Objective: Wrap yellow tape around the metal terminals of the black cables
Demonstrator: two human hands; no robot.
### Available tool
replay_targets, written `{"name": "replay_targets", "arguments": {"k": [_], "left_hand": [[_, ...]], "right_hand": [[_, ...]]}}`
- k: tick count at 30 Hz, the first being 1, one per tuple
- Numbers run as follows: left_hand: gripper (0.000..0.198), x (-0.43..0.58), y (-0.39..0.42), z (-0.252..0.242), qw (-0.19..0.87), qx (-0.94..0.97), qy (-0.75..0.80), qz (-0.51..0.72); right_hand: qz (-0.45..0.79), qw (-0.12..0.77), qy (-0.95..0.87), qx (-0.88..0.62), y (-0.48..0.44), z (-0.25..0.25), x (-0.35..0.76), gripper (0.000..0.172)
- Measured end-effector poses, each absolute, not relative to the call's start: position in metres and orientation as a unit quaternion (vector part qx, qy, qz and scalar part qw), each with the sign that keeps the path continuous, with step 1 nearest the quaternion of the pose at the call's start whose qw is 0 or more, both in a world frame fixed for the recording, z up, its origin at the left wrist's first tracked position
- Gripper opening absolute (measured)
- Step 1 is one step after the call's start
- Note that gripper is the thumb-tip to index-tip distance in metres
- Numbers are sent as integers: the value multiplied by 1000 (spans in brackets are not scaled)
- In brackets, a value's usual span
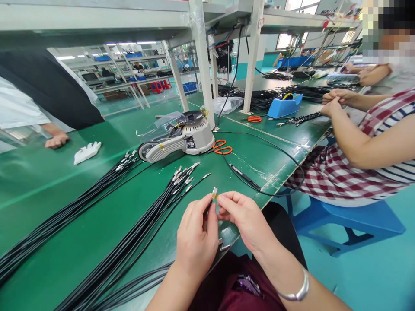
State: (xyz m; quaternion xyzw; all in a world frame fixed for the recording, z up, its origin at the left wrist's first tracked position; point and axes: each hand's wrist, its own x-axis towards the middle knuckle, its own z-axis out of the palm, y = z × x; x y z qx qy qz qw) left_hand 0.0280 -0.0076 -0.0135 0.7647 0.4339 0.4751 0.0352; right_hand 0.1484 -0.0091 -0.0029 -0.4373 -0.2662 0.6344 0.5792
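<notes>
Near the table's front edge my left hand [197,233] is closed round a black cable, its silver connector [215,191] poking up past the fingertips. My right hand [243,216] pinches a small piece of yellow tape [215,197] against the cable just below that connector. More black cables [139,233] with metal ends lie in a bundle to the left of my hands. Two metal cable ends [224,248] show beneath my hands at the table edge.
A grey tape dispenser [197,136] stands ahead, with orange-handled scissors [222,147] and a black cutter [244,177] beside it. Another cable bundle [74,207] lies left, near a white glove [87,152]. A person's hands [335,101] work at right by a blue dispenser [285,106].
</notes>
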Motion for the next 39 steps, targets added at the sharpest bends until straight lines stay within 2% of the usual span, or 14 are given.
{"name": "replay_targets", "arguments": {"k": [7, 14, 20, 26, 39], "left_hand": [[6, 28, -6, -8, 63, 739, 495, 452], [15, 28, -7, 0, 145, 698, 545, 441], [26, 31, -9, 5, 316, 594, 585, 453], [30, 33, -9, 9, 461, 498, 555, 480], [26, 32, -10, 14, 599, 422, 480, 483]], "right_hand": [[583, 586, -299, -476, -9, -7, 149, 23], [535, 588, -348, -496, -10, -9, 146, 23], [517, 597, -359, -497, -11, -3, 141, 17], [518, 607, -366, -479, -10, -4, 137, 15], [547, 606, -363, -449, -10, -7, 136, 23]]}}
